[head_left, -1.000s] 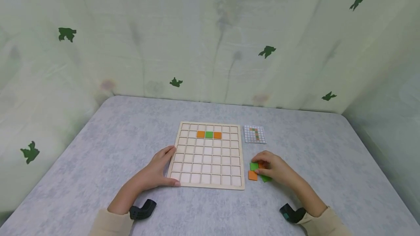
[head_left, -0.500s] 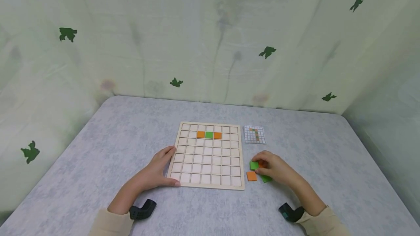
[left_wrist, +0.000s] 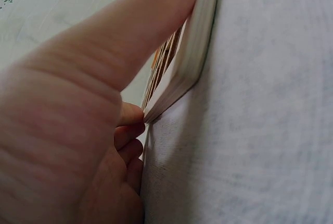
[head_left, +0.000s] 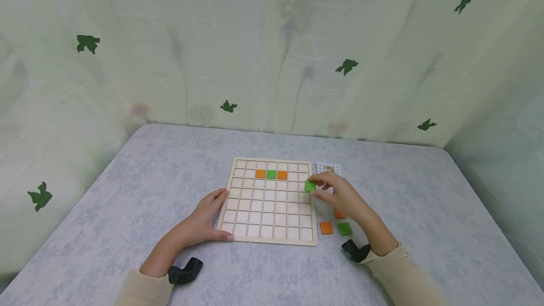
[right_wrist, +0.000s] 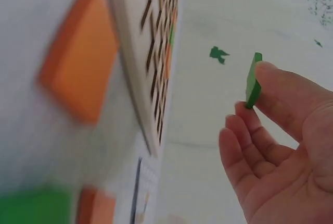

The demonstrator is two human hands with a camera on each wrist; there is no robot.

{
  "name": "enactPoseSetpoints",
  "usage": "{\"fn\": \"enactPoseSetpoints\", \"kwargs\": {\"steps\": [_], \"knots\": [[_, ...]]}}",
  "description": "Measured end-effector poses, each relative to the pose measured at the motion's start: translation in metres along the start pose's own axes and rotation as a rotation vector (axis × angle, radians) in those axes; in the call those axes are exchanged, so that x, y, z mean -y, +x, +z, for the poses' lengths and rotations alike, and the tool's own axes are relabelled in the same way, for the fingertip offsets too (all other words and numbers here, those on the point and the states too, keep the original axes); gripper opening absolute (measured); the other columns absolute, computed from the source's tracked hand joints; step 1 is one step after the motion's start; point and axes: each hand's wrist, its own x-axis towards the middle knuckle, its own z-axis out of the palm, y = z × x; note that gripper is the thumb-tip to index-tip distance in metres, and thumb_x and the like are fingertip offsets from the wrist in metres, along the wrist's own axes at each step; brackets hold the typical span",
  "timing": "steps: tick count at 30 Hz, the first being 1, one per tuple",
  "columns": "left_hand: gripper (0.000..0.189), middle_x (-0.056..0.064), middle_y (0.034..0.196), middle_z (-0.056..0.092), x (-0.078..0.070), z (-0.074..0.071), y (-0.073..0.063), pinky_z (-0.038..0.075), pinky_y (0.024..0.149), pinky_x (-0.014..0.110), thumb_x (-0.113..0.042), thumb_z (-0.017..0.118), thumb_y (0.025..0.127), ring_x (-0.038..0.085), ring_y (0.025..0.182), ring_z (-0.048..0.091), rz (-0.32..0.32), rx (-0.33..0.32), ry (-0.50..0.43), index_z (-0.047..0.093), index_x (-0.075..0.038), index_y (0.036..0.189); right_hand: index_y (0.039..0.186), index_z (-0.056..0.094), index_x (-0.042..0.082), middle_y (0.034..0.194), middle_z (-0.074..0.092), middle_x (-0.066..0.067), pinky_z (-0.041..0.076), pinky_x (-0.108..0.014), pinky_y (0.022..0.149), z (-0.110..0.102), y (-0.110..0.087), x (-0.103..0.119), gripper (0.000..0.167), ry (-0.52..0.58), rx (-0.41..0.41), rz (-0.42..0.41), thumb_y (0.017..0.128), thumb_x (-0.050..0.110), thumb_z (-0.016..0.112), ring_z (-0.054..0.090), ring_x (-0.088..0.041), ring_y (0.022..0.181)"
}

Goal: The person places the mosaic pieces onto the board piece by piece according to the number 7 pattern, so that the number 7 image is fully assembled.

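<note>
A wooden grid board (head_left: 262,233) lies on the table. In its second row sit an orange tile (head_left: 260,174), a green tile (head_left: 271,174) and another orange tile (head_left: 282,174). My left hand (head_left: 199,223) holds the board's near left corner, thumb along the front edge and fingers at the left side; the left wrist view shows the thumb (left_wrist: 135,26) against the wooden edge. Between thumb and fingertips my right hand (head_left: 340,192) pinches a green square tile (head_left: 310,186), over the board's right edge. The right wrist view shows that tile (right_wrist: 253,82) edge-on, raised above the table.
Right of the board lie loose tiles: an orange one (head_left: 326,227), a green one (head_left: 344,229) and an orange one (head_left: 339,213) partly behind the right forearm. A small pattern card (head_left: 329,168) is partly covered by the right hand. A patterned curtain (head_left: 272,51) stands behind the table.
My right hand has lifted a green tile from the loose group and carried it up and left to the board's right edge. One orange tile shifted slightly left. My left hand has stayed put.
</note>
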Motion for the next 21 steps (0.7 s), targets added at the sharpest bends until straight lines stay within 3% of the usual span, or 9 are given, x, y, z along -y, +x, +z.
{"fn": "enactPoseSetpoints", "kwargs": {"steps": [7, 11, 17, 21], "knots": [[0.119, 0.018, 0.145, 0.012, -0.001, -0.001, 0.0, 0.018, 0.099, 0.056, -0.06, 0.074, 0.057, 0.036, 0.131, 0.008, -0.007, 0.005, -0.004, 0.017, 0.001, 0.142, 0.115, 0.061, 0.009, 0.107, 0.057, -0.001, 0.046, -0.032, 0.077, 0.016, 0.037, 0.01, 0.033, 0.066, -0.096, -0.026, 0.083, 0.018, 0.065, 0.053, -0.017, 0.091], [0.119, 0.018, 0.145, 0.012, -0.001, -0.001, 0.0, 0.018, 0.099, 0.056, -0.059, 0.075, 0.057, 0.036, 0.131, 0.008, -0.009, 0.003, -0.007, 0.017, 0.001, 0.142, 0.114, 0.062, 0.008, 0.105, 0.057, -0.001, 0.046, -0.03, 0.077, 0.028, 0.052, 0.011, 0.032, 0.132, -0.113, 0.003, 0.083, 0.016, 0.066, 0.052, -0.017, 0.092], [0.119, 0.018, 0.146, 0.012, -0.002, -0.001, 0.001, 0.018, 0.099, 0.055, -0.059, 0.075, 0.057, 0.036, 0.131, 0.008, -0.009, 0.006, -0.005, 0.016, 0.001, 0.142, 0.113, 0.06, 0.004, 0.103, 0.056, -0.005, 0.044, -0.031, 0.078, 0.045, 0.059, 0.004, 0.032, 0.182, -0.092, 0.089, 0.083, 0.015, 0.065, 0.052, -0.02, 0.092], [0.119, 0.018, 0.146, 0.012, -0.002, -0.001, 0.0, 0.018, 0.099, 0.055, -0.058, 0.075, 0.057, 0.036, 0.131, 0.008, -0.011, 0.005, -0.008, 0.016, 0.001, 0.142, 0.108, 0.062, 0.007, 0.101, 0.057, -0.002, 0.045, -0.03, 0.077, 0.054, 0.057, -0.001, 0.028, 0.178, -0.074, 0.134, 0.082, 0.015, 0.066, 0.053, -0.017, 0.09]]}}
